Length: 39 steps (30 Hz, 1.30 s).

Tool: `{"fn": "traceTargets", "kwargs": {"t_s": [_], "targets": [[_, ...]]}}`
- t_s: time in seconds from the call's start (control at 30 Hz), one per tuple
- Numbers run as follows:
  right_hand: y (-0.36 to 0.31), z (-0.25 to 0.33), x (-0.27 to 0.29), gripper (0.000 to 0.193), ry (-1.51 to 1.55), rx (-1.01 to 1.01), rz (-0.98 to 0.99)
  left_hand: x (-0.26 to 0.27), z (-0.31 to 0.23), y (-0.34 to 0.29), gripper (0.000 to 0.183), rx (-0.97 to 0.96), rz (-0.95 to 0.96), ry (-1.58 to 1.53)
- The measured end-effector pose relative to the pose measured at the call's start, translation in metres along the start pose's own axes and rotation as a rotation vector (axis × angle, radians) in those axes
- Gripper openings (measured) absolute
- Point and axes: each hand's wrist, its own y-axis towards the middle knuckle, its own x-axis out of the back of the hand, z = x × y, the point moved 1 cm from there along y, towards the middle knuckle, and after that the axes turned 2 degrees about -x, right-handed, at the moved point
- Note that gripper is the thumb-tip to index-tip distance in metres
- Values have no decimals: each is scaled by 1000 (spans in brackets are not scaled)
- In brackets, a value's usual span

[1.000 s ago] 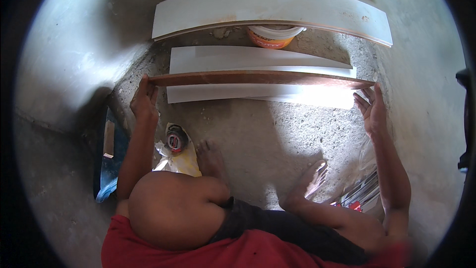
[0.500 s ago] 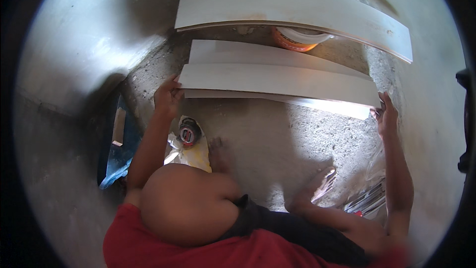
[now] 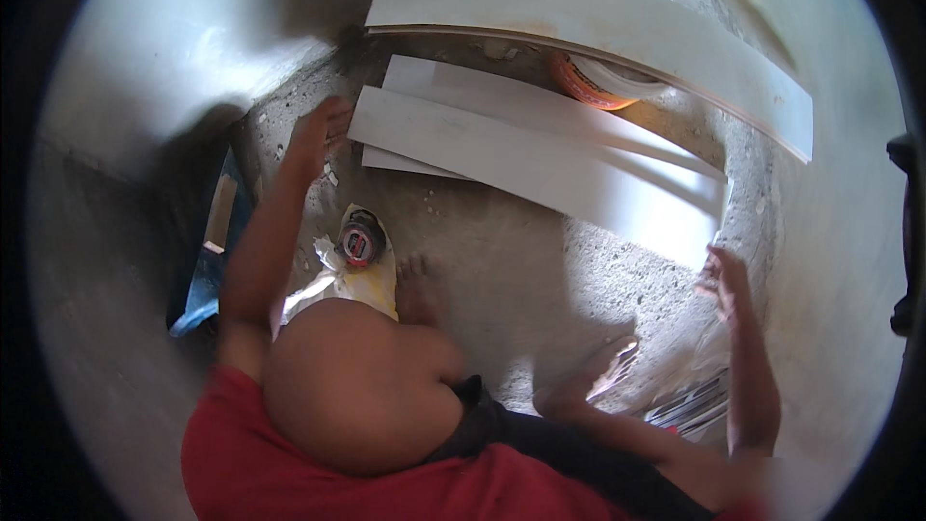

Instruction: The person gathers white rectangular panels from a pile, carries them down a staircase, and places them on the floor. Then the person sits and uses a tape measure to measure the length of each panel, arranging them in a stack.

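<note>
Two hands are out over the rough concrete floor [image 3: 540, 260], and the white board [image 3: 540, 169] lies between them and a little beyond, its long axis running from upper left down to lower right. The left hand [image 3: 323, 135] sits just beside the board's left end, fingers loosely spread and holding nothing; whether it touches the edge I cannot tell. The right hand [image 3: 725, 282] is open too, empty, hanging just below the board's right end and apart from it. The left hand looks the nearer of the two.

Closest in, a bent knee and a red shirt fill the lower frame, with bare feet flat on the concrete. Beside the left forearm lies a tape measure [image 3: 361, 243] on a yellowish bag [image 3: 371, 285].

Under the board a second white board [image 3: 463, 82] shows its upper edge. Past that stands an orange-rimmed bucket [image 3: 590, 87], partly hidden by a longer white board [image 3: 588, 24] that slants across the top. A pale wall [image 3: 164, 48] curves along the left.
</note>
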Motion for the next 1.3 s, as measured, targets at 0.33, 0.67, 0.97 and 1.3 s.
{"fn": "traceTargets", "kwargs": {"t_s": [0.33, 0.67, 0.97, 1.3], "targets": [[-46, -49, -36, 30, 72, -76, 280, -4, -28, 38, 77, -67, 65, 154], [-56, -53, -38, 35, 53, -56, 360, -26, -41, 49, 71, -229, 7, 344], [-34, -33, -14, 30, 100, 70, 174, -26, -38, 33, 73, -163, -54, 368], [-12, -24, 13, 54, -61, 174, 82, -29, -42, 15, 70, -180, 33, 401]]}}
